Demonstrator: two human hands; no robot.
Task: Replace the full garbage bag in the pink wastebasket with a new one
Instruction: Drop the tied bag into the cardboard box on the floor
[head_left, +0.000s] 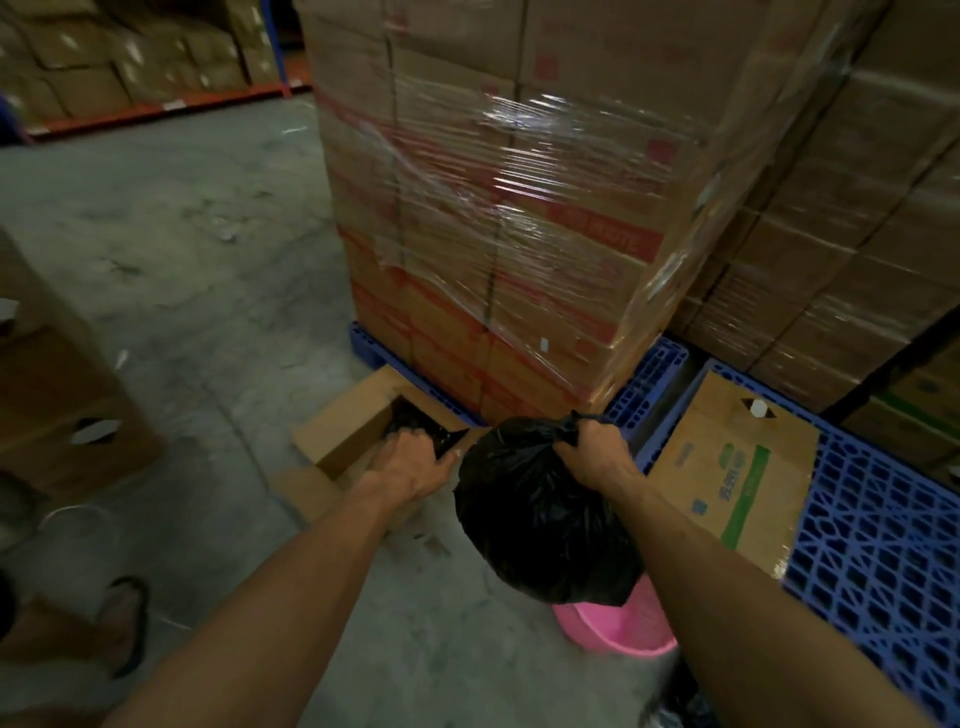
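Observation:
A full black garbage bag (540, 514), knotted at the top, hangs in the air from my right hand (592, 447), which grips its tied neck. Below it the pink wastebasket (618, 631) stands on the concrete floor, partly hidden by the bag. My left hand (415, 460) reaches into an open cardboard box (353, 421) on the floor and closes on black plastic bag material (421, 423) inside it.
A shrink-wrapped stack of cartons (498, 218) on a blue pallet (644, 384) stands straight ahead. A second blue pallet (883, 525) at right carries a flat carton (732, 467). More cartons (57, 384) stand at left. A sandalled foot (124, 623) shows at lower left.

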